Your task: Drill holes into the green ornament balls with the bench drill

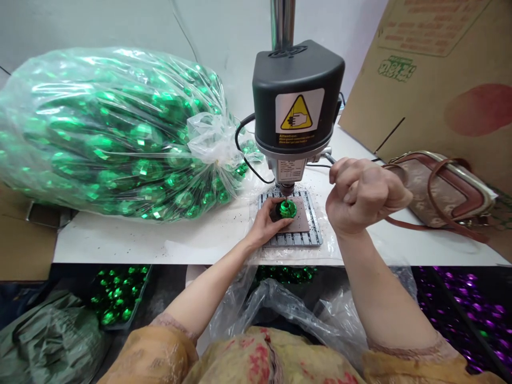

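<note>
Left hand point(266, 224) has its grip pinching 1 shiny green ball point(288, 209) over the brown pad point(303, 223), directly under the drill bit point(286, 199). Right hand point(362, 194) curls around the lever point(328, 156) (big bag of green baubles point(120, 138) on the bench point(120, 242) too).

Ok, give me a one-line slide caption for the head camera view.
Left-hand grip on a green faceted ornament under a drill press, right-hand grip on its lever.

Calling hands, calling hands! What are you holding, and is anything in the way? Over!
Left hand gripping shiny green piece. Right hand closed on drill lever. In the way: drill bit at the piece's top, near left hand.
</note>
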Motion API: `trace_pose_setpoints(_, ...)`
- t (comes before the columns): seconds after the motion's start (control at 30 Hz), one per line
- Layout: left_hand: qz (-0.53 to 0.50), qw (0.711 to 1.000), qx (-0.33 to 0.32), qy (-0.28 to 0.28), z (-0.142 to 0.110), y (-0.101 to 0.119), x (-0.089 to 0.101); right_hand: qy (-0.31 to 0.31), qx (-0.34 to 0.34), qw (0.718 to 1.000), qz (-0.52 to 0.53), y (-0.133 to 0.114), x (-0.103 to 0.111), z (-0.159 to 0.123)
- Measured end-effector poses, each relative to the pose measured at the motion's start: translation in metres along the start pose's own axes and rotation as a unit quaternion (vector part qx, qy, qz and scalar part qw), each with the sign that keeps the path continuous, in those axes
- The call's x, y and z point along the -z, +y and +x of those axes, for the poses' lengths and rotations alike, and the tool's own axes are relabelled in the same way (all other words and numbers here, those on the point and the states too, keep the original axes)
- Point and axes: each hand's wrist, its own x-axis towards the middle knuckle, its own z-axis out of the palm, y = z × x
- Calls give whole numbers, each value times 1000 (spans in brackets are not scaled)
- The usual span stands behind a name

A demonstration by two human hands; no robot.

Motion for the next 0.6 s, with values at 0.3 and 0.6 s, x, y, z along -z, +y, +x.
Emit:
trace_pose_setpoints(0.3,-4,1000,-4,4,0,-1,-1,-35,5,999,0,0,9,-11)
trace_pose_setpoints(0.6,77,994,-3,77,-4,11,-2,25,-167,985,-41,-13,-25,41)
